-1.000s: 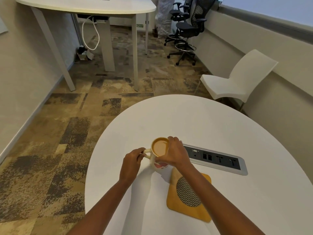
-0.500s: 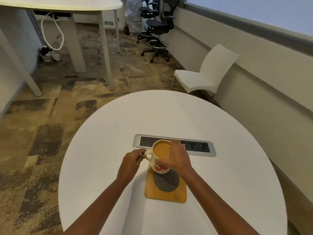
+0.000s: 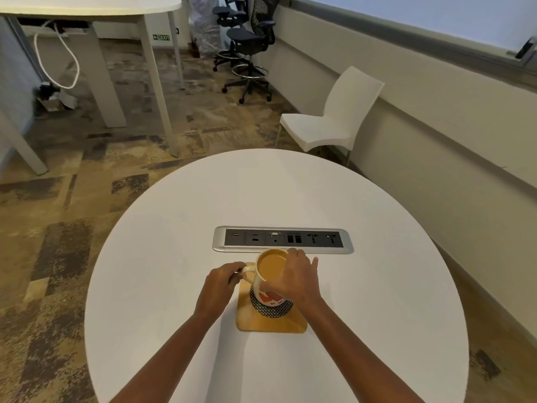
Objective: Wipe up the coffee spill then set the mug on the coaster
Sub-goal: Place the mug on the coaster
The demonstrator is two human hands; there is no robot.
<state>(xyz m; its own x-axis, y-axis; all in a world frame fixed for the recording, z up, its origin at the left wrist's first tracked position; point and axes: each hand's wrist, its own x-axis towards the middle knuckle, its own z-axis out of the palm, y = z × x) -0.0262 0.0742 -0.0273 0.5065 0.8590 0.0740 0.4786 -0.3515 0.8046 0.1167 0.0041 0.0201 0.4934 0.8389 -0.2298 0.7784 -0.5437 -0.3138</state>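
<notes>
Mug [image 3: 268, 276] sat low-centre in the frame, over the dark round pad of the coaster [image 3: 271, 318]. Couldn't tell whether its base was fully down or a hair above the pad. Coffee was close to the rim, so tilt margin looked small.

Left hand [image 3: 219, 286] was pinched on the handle at the mug's left side. Right hand [image 3: 295, 279] was wrapped round the mug's right wall, fingers [image 3: 292, 253] curled over the far rim, thumb across the red print on the near side. Both were closed on the mug.

Table [image 3: 174, 257] showed no spill and no cloth anywhere I could see, so I judged the wipe done and the placement as the step in hand, nearly finished.

How I'd have done it well:
- keep the mug upright and lower it straight, no sideways slide across the pad
- centre the base on the round pad; it seemed to sit slightly toward the pad's upper edge, so a small nudge toward the bottom of the frame would help
- let go with the right hand first, opening outward to the right so the fingers clear the rim without dragging it
- release the handle last, no twist

Socket strip [image 3: 283, 240] lay just above the mug in the frame, near it. Any slosh that way would reach live ports, so I'd have erred toward the near side.
</notes>
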